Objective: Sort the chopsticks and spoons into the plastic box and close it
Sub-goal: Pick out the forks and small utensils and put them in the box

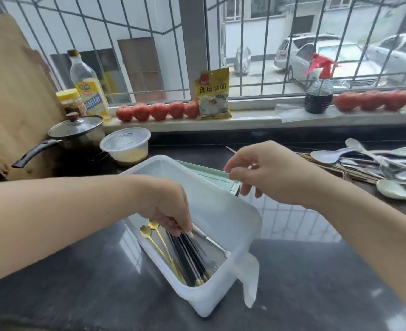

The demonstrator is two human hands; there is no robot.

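Reaching into plastic box [221, 211], our left hand [171, 211] pinched chopsticks [192, 254]; loosely curled right hand [268, 173] nearer spoons [364, 161], far right.

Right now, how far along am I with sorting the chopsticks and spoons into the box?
Partly done: gold spoons and dark chopsticks already lie in the plastic box. Your left hand is arranging them there; your right hand hovers above. Left: the pile of white spoons and bamboo skewers, then closing the lid.

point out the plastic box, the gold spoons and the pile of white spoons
plastic box [211, 299], head view, near front wall
gold spoons [149, 231], head view, flower-shaped handle ends inside the box
pile of white spoons [326, 156], head view, bowl of the leftmost spoon
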